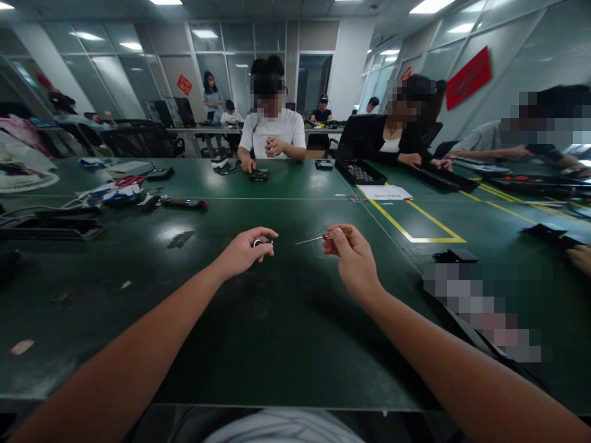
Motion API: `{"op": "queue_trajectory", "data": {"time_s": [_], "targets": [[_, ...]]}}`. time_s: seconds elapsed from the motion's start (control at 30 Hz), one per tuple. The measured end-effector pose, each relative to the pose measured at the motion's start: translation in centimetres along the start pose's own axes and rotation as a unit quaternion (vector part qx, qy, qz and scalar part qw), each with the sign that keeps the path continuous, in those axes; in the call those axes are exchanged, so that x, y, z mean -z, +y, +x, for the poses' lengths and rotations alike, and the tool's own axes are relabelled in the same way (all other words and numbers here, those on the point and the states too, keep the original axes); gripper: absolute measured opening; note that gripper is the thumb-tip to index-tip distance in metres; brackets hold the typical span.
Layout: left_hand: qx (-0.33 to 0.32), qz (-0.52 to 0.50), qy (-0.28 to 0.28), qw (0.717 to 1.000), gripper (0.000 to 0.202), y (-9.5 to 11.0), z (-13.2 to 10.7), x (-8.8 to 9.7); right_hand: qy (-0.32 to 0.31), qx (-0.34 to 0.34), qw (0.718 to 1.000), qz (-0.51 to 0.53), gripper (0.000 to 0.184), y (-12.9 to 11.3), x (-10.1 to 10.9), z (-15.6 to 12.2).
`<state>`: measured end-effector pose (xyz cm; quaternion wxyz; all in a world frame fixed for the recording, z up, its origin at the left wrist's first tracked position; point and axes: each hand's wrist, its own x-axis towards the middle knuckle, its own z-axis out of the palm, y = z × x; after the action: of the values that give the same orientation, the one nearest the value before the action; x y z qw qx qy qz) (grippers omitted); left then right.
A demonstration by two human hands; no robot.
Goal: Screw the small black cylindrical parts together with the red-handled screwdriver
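My left hand (244, 251) hovers over the dark green table (277, 320), its fingers curled round a small black and white part (262, 242). My right hand (351, 258) is raised a little to the right of it. Its fingers pinch the amber handle of a thin screwdriver (323, 236). The metal shaft points left towards my left hand, and a gap lies between its tip and the small part.
Across the table sit three people at work, with black trays (361, 173) and a white sheet (384, 192) before them. Red scissors, cables and a pen (183, 202) lie at the far left. Yellow tape lines (418, 231) mark the right side. Black parts (455, 256) lie near my right arm.
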<state>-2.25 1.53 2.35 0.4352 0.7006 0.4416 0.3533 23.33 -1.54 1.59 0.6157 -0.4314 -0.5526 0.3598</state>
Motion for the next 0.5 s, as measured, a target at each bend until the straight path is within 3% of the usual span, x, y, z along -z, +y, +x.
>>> {"op": "queue_trajectory", "data": {"time_s": [0.27,0.37,0.5], "targets": [[0.067,-0.161,0.189,0.966,0.019,-1.6,-0.4,3.7,0.003,0.0,1.0,0.008,0.023,-0.3,-0.1,0.1],[0.112,-0.202,0.26,0.938,0.011,-1.7,-1.8,5.8,0.002,-0.002,1.0,0.008,0.022,-0.5,-0.2,0.1],[0.129,-0.227,0.312,0.914,0.006,-1.2,-4.1,9.5,0.003,0.002,1.0,0.001,0.022,-0.6,-0.1,0.1]]}}
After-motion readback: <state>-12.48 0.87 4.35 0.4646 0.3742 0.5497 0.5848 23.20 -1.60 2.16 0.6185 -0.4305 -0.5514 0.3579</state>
